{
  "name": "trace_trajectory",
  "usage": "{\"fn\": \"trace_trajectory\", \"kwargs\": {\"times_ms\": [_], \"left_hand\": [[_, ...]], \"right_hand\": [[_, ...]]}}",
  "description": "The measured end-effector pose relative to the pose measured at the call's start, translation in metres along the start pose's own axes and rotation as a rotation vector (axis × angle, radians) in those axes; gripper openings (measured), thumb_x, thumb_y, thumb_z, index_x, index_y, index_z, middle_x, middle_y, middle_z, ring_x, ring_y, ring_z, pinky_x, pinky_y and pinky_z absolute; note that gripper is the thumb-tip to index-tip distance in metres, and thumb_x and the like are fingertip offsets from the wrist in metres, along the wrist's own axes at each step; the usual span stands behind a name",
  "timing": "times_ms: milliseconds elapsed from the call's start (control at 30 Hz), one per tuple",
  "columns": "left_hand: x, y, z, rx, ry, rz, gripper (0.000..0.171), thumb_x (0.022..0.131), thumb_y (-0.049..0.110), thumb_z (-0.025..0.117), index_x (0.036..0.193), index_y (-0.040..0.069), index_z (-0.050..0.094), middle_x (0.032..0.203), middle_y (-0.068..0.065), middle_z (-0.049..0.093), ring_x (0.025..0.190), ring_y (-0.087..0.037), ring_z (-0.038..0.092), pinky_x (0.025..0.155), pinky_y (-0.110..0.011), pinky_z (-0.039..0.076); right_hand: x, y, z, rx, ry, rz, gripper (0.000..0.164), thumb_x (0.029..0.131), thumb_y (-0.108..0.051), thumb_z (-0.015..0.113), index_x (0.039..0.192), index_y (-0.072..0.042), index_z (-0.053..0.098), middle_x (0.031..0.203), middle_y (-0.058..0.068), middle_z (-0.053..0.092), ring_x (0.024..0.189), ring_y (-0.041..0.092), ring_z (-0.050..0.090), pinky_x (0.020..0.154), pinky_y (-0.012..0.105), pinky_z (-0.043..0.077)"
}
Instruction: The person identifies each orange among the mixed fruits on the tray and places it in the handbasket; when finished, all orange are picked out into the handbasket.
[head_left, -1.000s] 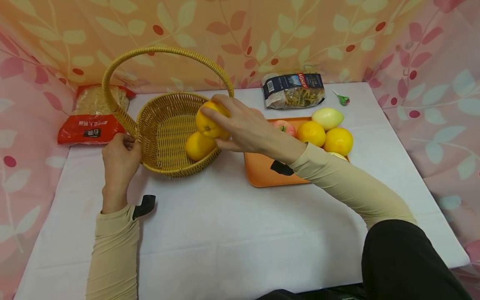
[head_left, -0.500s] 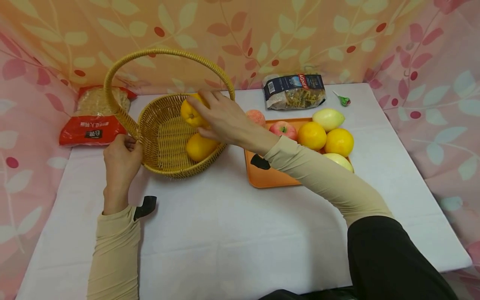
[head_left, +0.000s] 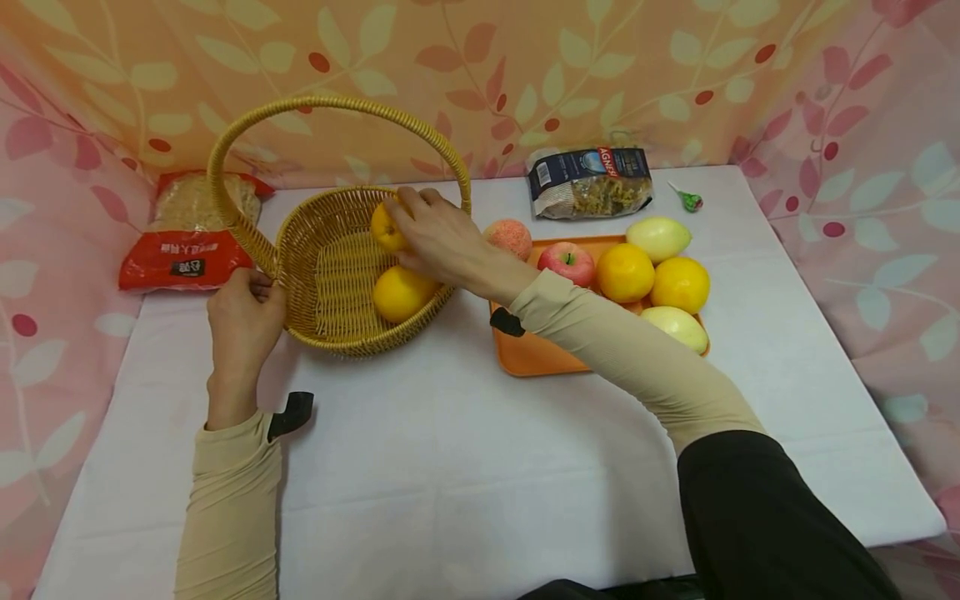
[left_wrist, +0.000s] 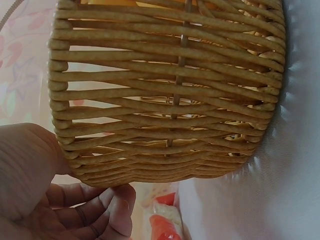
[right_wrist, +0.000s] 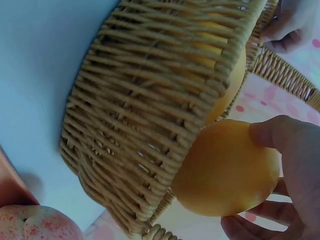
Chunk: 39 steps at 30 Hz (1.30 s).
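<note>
A yellow wicker basket (head_left: 352, 342) with a tall arched handle stands on the table's left half. My left hand (head_left: 246, 321) grips its left rim by the handle's base; in the left wrist view, curled fingers (left_wrist: 100, 210) meet the woven side. Over the basket's right part, my right hand (head_left: 442, 242) holds a round yellow-orange fruit (right_wrist: 227, 170) between thumb and fingers, level with the rim. A second yellow-orange fruit (head_left: 403, 294) lies inside the basket, just below. Part of the held fruit is hidden by my fingers in the head view.
Right of the basket, an orange tray (head_left: 536, 358) bears a peach (head_left: 510, 237), an apple (head_left: 568, 263), two yellow-orange fruits (head_left: 625, 272) and two pale green-yellow fruits (head_left: 658, 239). Behind lie a pasta bag (head_left: 590, 183), a lollipop (head_left: 688, 200) and a red bag (head_left: 183, 250).
My right hand has carried the held fruit left into the basket's opening, then shifted slightly right. The left hand keeps its grip on the rim.
</note>
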<state>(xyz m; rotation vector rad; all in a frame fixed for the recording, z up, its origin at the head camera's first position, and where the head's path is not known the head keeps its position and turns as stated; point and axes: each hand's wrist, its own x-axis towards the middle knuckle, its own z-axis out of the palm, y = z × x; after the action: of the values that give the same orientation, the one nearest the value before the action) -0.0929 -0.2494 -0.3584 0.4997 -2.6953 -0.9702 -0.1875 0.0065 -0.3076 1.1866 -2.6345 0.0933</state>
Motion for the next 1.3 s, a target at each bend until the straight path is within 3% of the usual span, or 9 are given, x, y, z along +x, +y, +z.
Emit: {"fn": "trace_trajectory", "kwargs": {"times_ms": [267,600,967,1300], "left_hand": [[0.000,-0.001,0.000,0.001,-0.006,-0.004,0.035,0.094,0.018,0.048,0.113,-0.008,0.060,0.102,-0.026,0.065,0.087,-0.033,0.059,0.055,-0.006,0.033],[0.002,-0.002,0.000,-0.002,-0.028,-0.014,0.037,0.094,0.019,0.048,0.116,-0.009,0.059,0.105,-0.027,0.064,0.089,-0.033,0.059,0.055,-0.006,0.034],[0.000,0.000,-0.001,-0.005,-0.004,0.006,0.034,0.094,0.017,0.048,0.112,-0.009,0.061,0.100,-0.026,0.065,0.086,-0.032,0.058,0.054,-0.006,0.033],[0.000,0.000,-0.001,-0.005,0.005,0.007,0.033,0.093,0.016,0.047,0.110,-0.009,0.061,0.098,-0.025,0.065,0.085,-0.031,0.058,0.057,-0.010,0.035]], "right_hand": [[0.003,-0.004,0.010,-0.076,0.014,-0.012,0.053,0.093,-0.030,0.061,0.138,-0.003,0.051,0.136,0.018,0.055,0.117,0.034,0.056,0.091,0.037,0.054],[0.003,-0.003,0.017,-0.060,-0.045,-0.008,0.041,0.101,-0.020,0.045,0.138,-0.001,0.050,0.132,0.022,0.055,0.116,0.038,0.057,0.090,0.040,0.055],[0.010,-0.005,0.015,-0.029,-0.224,-0.017,0.044,0.103,-0.011,0.037,0.145,0.002,0.039,0.139,0.028,0.046,0.125,0.042,0.050,0.105,0.042,0.046],[0.013,-0.006,0.017,0.063,-0.337,0.048,0.045,0.103,-0.015,0.039,0.148,-0.012,0.038,0.132,0.025,0.049,0.111,0.037,0.056,0.091,0.042,0.053]]}}
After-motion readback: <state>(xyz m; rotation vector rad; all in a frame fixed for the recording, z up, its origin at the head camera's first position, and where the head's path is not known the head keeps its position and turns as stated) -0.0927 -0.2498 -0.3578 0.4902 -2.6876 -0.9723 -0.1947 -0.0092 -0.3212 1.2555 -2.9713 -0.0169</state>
